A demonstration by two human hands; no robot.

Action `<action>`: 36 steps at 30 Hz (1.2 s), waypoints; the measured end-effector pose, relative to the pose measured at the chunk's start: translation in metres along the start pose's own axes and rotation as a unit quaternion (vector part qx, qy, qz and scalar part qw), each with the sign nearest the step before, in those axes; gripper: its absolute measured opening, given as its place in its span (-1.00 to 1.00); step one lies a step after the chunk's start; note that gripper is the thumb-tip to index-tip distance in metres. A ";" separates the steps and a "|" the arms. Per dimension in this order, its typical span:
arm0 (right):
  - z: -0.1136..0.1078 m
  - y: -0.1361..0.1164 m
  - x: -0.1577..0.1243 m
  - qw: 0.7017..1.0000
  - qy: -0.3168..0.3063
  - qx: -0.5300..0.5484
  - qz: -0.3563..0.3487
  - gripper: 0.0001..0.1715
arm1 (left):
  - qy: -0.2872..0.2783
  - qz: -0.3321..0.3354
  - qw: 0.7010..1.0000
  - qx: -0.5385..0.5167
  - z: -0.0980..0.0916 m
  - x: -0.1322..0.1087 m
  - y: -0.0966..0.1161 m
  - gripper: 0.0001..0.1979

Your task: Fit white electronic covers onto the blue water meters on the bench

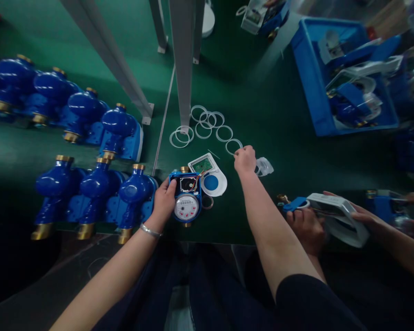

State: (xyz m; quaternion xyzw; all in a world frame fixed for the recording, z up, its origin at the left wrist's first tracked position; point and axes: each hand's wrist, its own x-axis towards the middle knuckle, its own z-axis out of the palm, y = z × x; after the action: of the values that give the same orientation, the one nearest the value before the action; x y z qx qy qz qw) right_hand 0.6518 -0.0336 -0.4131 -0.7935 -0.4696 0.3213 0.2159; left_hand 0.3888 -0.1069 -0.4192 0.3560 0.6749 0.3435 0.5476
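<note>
The left hand (164, 200) grasps a blue water meter (186, 207), its dial facing up, close to the middle of the near edge of the green workbench (272, 119), while wires link the meter to a white cover (219, 184) with a circuit board (203, 165) just beside it. Farther from that edge, the right hand (245, 160) has its fingertips at the rim of a clear ring (227, 149); whether they pinch it, I cannot tell. Blue meter bodies (100, 184) stand in two rows toward the workbench's left end.
</note>
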 end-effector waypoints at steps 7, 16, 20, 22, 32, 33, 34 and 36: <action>-0.025 0.016 -0.078 0.991 -0.026 0.125 -0.044 -0.85 | 0.120 0.104 0.973 0.169 -0.005 -0.024 -0.001 -0.60; -0.119 0.142 -0.163 0.998 0.021 0.025 -0.061 -0.71 | -0.009 0.224 0.946 0.233 -0.020 -0.057 -0.006 -0.73; -0.115 0.149 -0.160 0.994 -0.013 -0.069 -0.083 -0.64 | 0.003 0.221 0.939 0.264 -0.018 -0.053 -0.006 -0.72; -0.115 0.144 -0.160 0.990 -0.014 -0.107 -0.096 -0.66 | 0.013 0.216 0.942 0.258 -0.017 -0.053 -0.006 -0.72; -0.126 0.117 -0.162 0.989 -0.084 -0.114 -0.044 -0.60 | 0.028 0.173 0.958 0.229 -0.017 -0.053 -0.013 -0.65; -0.125 0.118 -0.163 0.990 -0.092 -0.096 -0.038 -0.58 | 0.028 0.170 0.958 0.230 -0.017 -0.052 -0.013 -0.65; -0.124 0.119 -0.163 0.992 -0.089 -0.082 -0.038 -0.57 | 0.028 0.169 0.958 0.232 -0.017 -0.052 -0.014 -0.65; -0.121 0.124 -0.166 0.995 -0.045 -0.071 -0.053 -0.57 | 0.030 0.171 0.957 0.234 -0.016 -0.052 -0.014 -0.66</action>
State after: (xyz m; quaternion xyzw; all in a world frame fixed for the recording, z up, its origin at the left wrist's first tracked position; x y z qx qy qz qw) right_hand 0.7547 -0.2425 -0.3570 -0.7655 -0.5421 0.3102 0.1543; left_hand 0.3789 -0.1597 -0.4030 0.5736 0.6817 0.2753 0.3612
